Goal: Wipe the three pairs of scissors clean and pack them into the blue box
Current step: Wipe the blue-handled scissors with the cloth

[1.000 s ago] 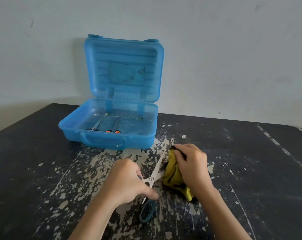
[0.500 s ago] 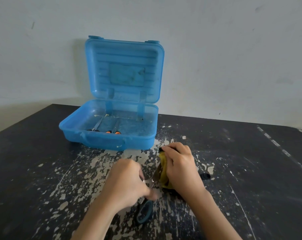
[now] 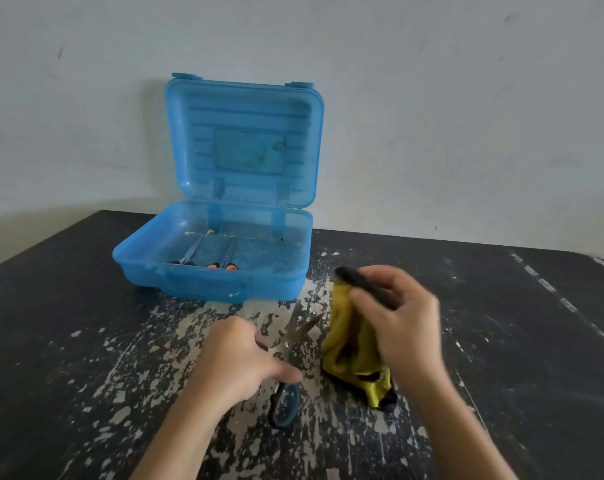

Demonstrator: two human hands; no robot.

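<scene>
left hand [image 3: 238,362] grips one scissors [image 3: 285,407], right hand [image 3: 400,327] grips cloth [image 3: 345,334], two scissors [image 3: 189,252] in box [image 3: 224,285]

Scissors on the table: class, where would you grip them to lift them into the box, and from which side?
Grip the scissors by the dark handle, from the near side, where the left hand holds them. The spread blades point away toward the blue box.

A black table [image 3: 86,341], its paint flaked into pale patches, carries the open blue box [image 3: 210,282] at back left and, nearer, 1 pair of scissors [image 3: 285,407] beside a yellow cloth [image 3: 342,341].
</scene>
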